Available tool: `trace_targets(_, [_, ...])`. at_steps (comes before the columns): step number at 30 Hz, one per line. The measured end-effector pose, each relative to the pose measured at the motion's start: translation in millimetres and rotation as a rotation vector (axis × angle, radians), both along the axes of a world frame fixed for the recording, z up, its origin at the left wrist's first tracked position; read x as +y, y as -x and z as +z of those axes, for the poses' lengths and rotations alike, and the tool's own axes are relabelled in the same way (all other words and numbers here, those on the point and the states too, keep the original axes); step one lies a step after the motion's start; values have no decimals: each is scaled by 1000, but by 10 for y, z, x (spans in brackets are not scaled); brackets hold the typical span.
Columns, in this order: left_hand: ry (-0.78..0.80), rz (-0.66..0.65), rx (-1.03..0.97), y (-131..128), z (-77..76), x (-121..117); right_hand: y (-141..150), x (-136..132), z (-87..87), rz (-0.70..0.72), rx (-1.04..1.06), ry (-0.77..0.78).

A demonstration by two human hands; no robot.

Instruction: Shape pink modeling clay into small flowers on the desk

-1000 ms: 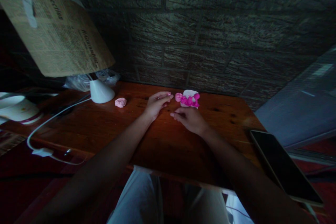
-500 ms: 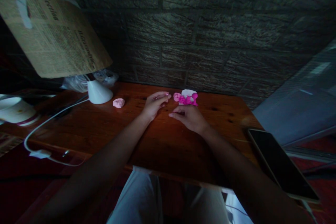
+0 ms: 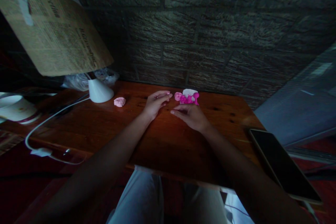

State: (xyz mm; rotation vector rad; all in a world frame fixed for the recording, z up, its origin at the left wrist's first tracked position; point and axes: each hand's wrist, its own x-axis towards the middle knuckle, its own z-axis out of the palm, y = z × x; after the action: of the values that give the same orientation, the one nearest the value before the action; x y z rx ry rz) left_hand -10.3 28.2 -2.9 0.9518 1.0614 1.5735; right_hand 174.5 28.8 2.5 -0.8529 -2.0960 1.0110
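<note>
My left hand (image 3: 155, 104) pinches a small bit of pink clay (image 3: 168, 93) between thumb and fingertips, above the wooden table (image 3: 157, 143). To its right, my right hand (image 3: 191, 116) is closed with thumb and index finger together; whatever may be between them is too small to make out. Just beyond the right hand lie a light pink rosette (image 3: 178, 96) and joined magenta clay shapes (image 3: 189, 99), the magenta ones partly over a white flat piece (image 3: 189, 92). The right hand hides part of their near edge. A larger pale pink clay lump (image 3: 119, 102) rests left of my left hand.
A lamp with a newsprint shade (image 3: 57, 31) and white base (image 3: 99, 91) stands at the left, its white cord (image 3: 42, 124) running over the table edge. A cup (image 3: 17, 108) is far left. A phone (image 3: 283, 164) lies at the right edge. A stone wall (image 3: 210, 35) rises behind.
The view shifts slightly. My right hand's fingers have shifted slightly, the thumb and index still close together. My left hand keeps its pinch on the pink clay bit, and the pieces on the table stay put.
</note>
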Motion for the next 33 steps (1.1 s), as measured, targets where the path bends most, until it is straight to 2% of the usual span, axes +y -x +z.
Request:
trace_targets(4, [5,-3,-10,11,-12,2,7,-8,-1,-35,-39,-19])
trace_targets(9, [-4,-10,-9,27,-21,11,2,3,-12,-12,-24,-30])
trace_targets(19, [-3,-6,0,36,-45,27,4,43,-49,-13,120,38])
trace_targets(27, [-3,-9,14,63,-89,54,10,0,38,36,150,66])
trace_targets(33, [-8,-10,10,57,-68,31,8,-7,53,71,120,65])
